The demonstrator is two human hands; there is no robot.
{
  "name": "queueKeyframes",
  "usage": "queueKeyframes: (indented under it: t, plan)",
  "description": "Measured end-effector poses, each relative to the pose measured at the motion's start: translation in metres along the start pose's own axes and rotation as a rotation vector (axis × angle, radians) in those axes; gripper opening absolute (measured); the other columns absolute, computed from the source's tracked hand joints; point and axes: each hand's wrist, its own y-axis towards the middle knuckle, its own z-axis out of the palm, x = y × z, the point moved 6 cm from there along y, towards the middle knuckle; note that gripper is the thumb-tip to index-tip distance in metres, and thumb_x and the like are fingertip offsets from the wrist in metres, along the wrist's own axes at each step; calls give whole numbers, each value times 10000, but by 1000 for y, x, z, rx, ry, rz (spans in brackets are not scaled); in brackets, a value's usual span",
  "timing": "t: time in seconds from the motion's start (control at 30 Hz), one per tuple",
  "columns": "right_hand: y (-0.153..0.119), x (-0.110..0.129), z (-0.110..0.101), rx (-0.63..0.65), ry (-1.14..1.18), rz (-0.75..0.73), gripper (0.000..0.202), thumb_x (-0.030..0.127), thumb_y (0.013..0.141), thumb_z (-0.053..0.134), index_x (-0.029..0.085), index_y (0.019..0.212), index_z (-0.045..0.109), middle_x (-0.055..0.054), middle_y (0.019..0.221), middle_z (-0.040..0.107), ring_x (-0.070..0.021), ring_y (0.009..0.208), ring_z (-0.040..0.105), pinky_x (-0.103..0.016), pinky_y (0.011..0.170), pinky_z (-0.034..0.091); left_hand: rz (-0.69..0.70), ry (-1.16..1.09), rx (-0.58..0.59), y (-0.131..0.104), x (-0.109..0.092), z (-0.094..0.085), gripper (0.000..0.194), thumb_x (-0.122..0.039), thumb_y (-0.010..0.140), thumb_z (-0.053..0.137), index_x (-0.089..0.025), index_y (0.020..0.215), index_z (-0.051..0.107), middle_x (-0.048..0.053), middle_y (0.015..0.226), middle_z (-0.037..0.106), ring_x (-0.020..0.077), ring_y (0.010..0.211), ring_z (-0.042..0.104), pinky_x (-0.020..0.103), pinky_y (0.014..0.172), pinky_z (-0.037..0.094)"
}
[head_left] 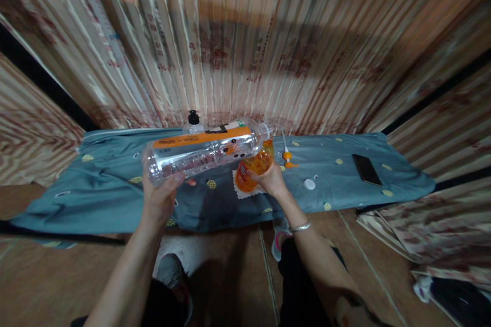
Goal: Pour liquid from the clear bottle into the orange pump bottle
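Observation:
My left hand (163, 195) grips the base of a large clear plastic bottle (203, 152) with an orange label. The bottle lies almost level, its uncapped mouth at the right, over a small orange bottle (254, 167). My right hand (270, 178) holds that orange bottle from the near side, tilted, above a blue-grey cloth (107, 184). A silver bangle sits on my right wrist.
On the cloth lie an orange pump nozzle (286, 154), a white cap (309, 183), a black phone (366, 169) and a black-capped bottle (193, 121) at the back. Striped curtains hang behind. Folded fabric (422, 230) lies on the floor at right.

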Motion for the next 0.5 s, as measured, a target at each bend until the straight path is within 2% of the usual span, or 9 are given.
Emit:
queueKeyframes:
  t: [0.23,0.5]
  plan:
    - [2,-7,-2,-10,-1,-5,722,352,692,1074,273,1328,742,-123,1315,936,-397,1236,916,-562,1123,746,-5,-9,-2,0,-4,4,1056,-506,621,1174,-351,1536,671,53,1141,872,169,551,719,270,448,623]
    - [1,-6,0,-18,-6,5,764,376,695,1077,277,1364,721,-130,1352,923,-408,1280,905,-570,1147,734,-16,-25,-8,0,1,1,1103,-517,620,1180,-359,1579,660,72,1196,881,252,703,832,372,610,739]
